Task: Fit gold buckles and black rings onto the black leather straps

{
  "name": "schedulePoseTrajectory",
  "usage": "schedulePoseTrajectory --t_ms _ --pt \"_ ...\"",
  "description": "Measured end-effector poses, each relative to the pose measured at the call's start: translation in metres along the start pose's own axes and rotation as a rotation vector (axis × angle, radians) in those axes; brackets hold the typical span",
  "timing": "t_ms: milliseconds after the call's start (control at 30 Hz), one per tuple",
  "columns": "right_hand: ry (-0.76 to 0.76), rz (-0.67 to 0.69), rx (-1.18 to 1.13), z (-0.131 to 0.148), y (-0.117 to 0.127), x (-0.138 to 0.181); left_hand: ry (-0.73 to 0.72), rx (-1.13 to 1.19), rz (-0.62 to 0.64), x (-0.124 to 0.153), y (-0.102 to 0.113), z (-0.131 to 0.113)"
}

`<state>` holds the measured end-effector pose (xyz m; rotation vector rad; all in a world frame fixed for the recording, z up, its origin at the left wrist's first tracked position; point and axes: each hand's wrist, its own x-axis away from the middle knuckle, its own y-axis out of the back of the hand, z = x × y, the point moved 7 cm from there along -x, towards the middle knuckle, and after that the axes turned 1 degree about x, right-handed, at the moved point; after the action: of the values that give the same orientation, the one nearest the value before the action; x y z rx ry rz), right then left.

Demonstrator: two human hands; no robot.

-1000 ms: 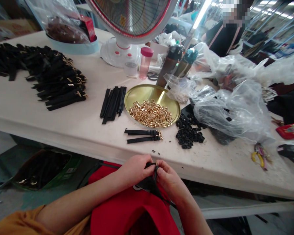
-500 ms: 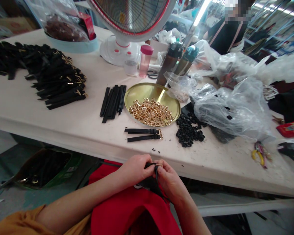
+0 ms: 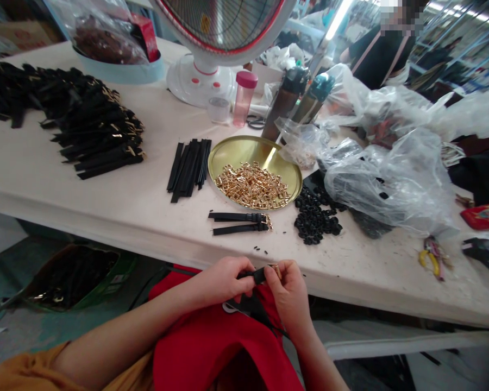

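My left hand (image 3: pixel 224 279) and my right hand (image 3: pixel 288 290) meet just below the table's near edge, above a red cloth (image 3: pixel 212 342) on my lap. Both pinch a short black strap (image 3: pixel 256 275); the left grips the strap's body, the right pinches the gold buckle (image 3: pixel 275 269) at its end. On the table just beyond lie two finished black straps with gold buckles (image 3: pixel 239 223), a gold dish (image 3: pixel 232 149) of loose gold buckles (image 3: pixel 250 185), a bundle of plain black straps (image 3: pixel 188 168) and a heap of small black loops (image 3: pixel 314 217).
A long row of finished black straps (image 3: pixel 81 125) covers the table's left. A fan (image 3: pixel 215 43), a pink bottle (image 3: pixel 243 98), two flasks (image 3: pixel 297 100) and crumpled clear bags (image 3: pixel 391 174) stand behind. Pliers (image 3: pixel 431 255) lie right. Another person (image 3: pixel 385 51) sits beyond.
My hands have risen slightly and turned the strap from upright to lying across, with the gold buckle now showing at my right fingertips.
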<state>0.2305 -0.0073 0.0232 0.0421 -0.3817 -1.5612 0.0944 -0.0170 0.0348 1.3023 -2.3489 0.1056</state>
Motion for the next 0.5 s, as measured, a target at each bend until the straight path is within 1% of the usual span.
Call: schedulePoseTrajectory --t_ms 100,200,267,333,400,433,500 --pt "-0.078 0.039 -0.106 -0.006 -0.005 -0.002 0.019 0.032 0.013 -0.001 0.000 0.004" --pt "-0.057 0.005 -0.088 -0.005 -0.001 -0.005 0.034 0.059 0.031 -0.001 0.000 0.006" --pt "-0.060 0.026 -0.075 -0.005 -0.001 -0.005 0.031 0.122 0.062 -0.001 0.000 0.006" --pt "-0.133 0.131 -0.137 -0.009 -0.007 -0.003 0.026 0.182 0.085 -0.001 -0.001 0.005" --pt "-0.223 0.258 -0.263 -0.013 -0.016 0.001 0.020 0.219 0.093 0.000 -0.001 0.004" --pt "-0.255 0.302 -0.325 -0.015 -0.020 0.003 0.018 0.230 0.099 0.000 -0.002 0.004" --pt "-0.286 0.344 -0.409 -0.016 -0.025 0.006 0.014 0.251 0.118 0.001 -0.004 0.004"
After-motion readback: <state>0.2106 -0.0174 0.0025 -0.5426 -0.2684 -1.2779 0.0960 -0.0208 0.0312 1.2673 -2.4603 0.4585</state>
